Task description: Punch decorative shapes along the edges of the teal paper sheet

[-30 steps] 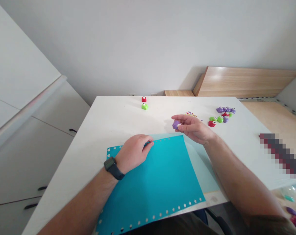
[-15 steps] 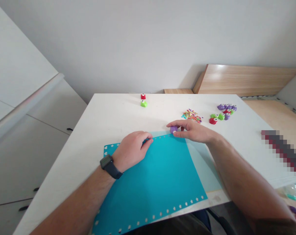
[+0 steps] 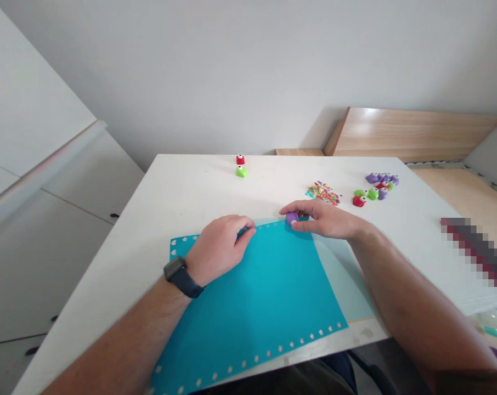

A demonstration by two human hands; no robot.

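A large blue sheet of paper lies at the near side of the table, small shapes cut out along its edges. My left hand, with a dark watch at the wrist, is closed in a pinch at the sheet's far edge. A small purple craft punch sits on that same edge, farther right. Around it my right hand is closed, thumb on the near side and fingers on the far side. My right fingers partly hide the punch and the sheet's far right corner.
Colourful paper cut-outs lie in a heap beyond my right hand. Several purple, green and red punches stand at the far right. A red punch and a green punch are near the white table's back edge.
The view has shifted slightly, and the sheet's left side shows a little farther left and up. Both hands keep their grips, the right one still around the purple craft punch.
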